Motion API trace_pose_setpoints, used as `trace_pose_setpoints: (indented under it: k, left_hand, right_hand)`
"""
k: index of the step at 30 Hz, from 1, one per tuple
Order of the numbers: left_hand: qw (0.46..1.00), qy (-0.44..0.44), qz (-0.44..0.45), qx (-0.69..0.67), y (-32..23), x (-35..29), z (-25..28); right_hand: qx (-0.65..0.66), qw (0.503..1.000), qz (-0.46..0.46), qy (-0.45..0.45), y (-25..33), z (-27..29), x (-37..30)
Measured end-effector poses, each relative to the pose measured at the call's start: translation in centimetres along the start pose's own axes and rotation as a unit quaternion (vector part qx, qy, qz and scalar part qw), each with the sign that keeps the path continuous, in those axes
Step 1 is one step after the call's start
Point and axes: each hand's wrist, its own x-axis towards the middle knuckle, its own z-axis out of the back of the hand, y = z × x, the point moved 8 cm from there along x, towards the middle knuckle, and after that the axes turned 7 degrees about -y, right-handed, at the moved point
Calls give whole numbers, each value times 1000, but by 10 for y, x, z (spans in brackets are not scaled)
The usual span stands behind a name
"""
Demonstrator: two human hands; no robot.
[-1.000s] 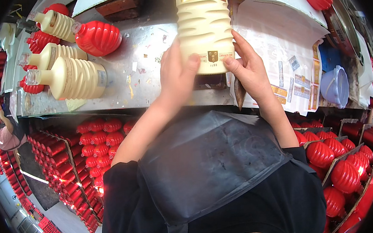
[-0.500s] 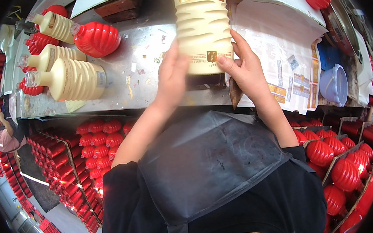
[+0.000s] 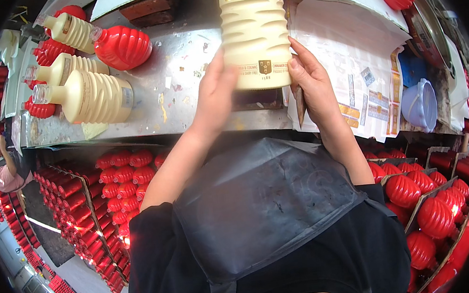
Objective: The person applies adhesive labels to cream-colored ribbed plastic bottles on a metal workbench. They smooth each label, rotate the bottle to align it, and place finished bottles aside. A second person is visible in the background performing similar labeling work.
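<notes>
Holding a cream ribbed bottle (image 3: 255, 30) upright over the metal tabletop (image 3: 183, 67), the left hand (image 3: 216, 95) and right hand (image 3: 309, 81) have fingers clamped on its lower sides, its label seemingly applied, while more cream bottles (image 3: 88, 95) lie waiting nearby.

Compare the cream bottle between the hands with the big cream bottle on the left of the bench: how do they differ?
The held cream bottle sits between both hands; the left cream bottle lies on its side on the bench, untouched. The held one shows a small dark emblem; the lying one shows none. Both are ribbed and cream.
</notes>
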Motion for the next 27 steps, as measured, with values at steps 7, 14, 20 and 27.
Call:
trace_pose_setpoints:
  k: [7, 14, 20, 27]
  left_hand:
    - [999, -16, -19, -25, -3, -1, 2]
    - [1000, -15, -14, -13, -4, -4, -2]
    - [1000, -3, -2, -17, -6, -5, 1]
    - [993, -4, -87, 78, -8, -3, 3]
  right_hand:
    - [-26, 1000, 10, -7, -1, 2, 1]
    - [-17, 1000, 4, -14, -2, 2, -2]
    - [-13, 999, -12, -29, -7, 3, 1]
    - [-31, 998, 14, -53, -2, 14, -2]
